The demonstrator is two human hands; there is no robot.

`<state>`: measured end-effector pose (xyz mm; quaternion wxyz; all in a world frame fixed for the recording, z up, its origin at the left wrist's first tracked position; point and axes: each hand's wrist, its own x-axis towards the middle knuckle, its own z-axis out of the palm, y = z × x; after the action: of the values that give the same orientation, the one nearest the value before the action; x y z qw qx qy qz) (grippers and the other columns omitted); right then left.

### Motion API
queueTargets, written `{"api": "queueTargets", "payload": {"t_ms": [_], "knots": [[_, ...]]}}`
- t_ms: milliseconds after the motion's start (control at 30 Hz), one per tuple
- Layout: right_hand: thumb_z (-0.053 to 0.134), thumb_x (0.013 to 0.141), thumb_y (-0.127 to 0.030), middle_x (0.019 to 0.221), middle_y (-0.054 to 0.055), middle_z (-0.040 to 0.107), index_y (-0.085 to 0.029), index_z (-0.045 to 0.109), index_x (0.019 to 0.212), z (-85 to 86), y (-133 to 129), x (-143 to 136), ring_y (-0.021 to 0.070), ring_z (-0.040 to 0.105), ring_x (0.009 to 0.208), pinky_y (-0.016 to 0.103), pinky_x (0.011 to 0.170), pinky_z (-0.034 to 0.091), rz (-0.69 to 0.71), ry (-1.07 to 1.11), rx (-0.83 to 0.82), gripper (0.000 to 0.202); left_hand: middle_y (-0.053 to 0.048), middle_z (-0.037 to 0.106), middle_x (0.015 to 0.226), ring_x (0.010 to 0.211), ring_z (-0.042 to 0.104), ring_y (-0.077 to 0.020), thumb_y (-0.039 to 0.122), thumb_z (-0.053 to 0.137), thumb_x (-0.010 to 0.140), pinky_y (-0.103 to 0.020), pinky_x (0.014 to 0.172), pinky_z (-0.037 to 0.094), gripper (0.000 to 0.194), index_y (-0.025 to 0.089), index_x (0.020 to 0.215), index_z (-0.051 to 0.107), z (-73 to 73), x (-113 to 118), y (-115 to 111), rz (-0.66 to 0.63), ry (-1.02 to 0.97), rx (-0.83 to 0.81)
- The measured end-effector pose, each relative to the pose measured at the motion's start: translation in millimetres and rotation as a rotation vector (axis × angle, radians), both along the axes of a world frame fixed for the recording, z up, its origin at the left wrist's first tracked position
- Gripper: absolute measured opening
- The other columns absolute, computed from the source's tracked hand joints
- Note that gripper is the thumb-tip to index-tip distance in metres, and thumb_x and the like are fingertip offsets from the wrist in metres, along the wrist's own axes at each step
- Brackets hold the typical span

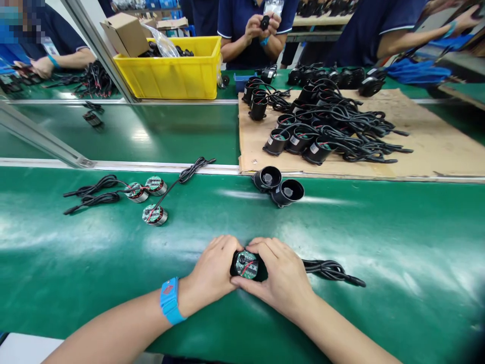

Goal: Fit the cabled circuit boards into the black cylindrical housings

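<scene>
Between my hands sits a motor with a green circuit board [247, 265] on top and red wires, set inside a black round housing. My left hand [214, 265], with a blue wrist strap [172, 301], wraps the housing from the left. From the right, my right hand [282, 273] curls around it, thumb along the near edge. A bundled black cable [333, 270] runs out to the right from under my right hand. Beyond my hands stand two open black housings [288, 193] side by side. Three board-topped motors [154, 215] with cables lie to the left.
On a cardboard sheet [428, 131] at the back right stand many cabled housings [317, 149]. A yellow bin [170, 76] holds parts and a cardboard box. Metal frame posts [96, 45] rise at the left. Across the bench, co-workers handle parts.
</scene>
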<state>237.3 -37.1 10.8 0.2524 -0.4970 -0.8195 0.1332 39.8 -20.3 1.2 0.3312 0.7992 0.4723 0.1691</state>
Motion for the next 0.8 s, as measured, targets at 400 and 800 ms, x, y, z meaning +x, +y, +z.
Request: {"api": "queueTargets", "payload": {"t_ms": [400,800], "knots": [[0.072,0.084,-0.065,0.082,0.003,0.071,-0.019,0.063,0.093,-8.1,5.1,-1.3,0.02,0.066,0.072,0.034,0.068,0.046,0.039,0.142,0.025,0.048,-0.008,0.063,0.11,0.1,0.062,-0.0292,0.032,0.091,0.063,-0.041,0.087,0.05,0.064,0.02,0.115,0.056,14.5,-16.9,17.6,-0.192,-0.065,-0.137],[0.072,0.08,-0.07,0.085,0.006,0.075,-0.021,0.066,0.096,13.8,14.7,19.2,0.0211,0.072,0.075,0.032,0.067,0.057,-0.054,0.317,0.161,0.052,-0.016,0.044,0.157,0.149,0.035,-0.0361,0.031,0.093,0.067,-0.055,0.122,0.028,0.103,0.023,0.151,0.035,28.5,61.4,165.1,-0.11,-0.161,0.307]]}}
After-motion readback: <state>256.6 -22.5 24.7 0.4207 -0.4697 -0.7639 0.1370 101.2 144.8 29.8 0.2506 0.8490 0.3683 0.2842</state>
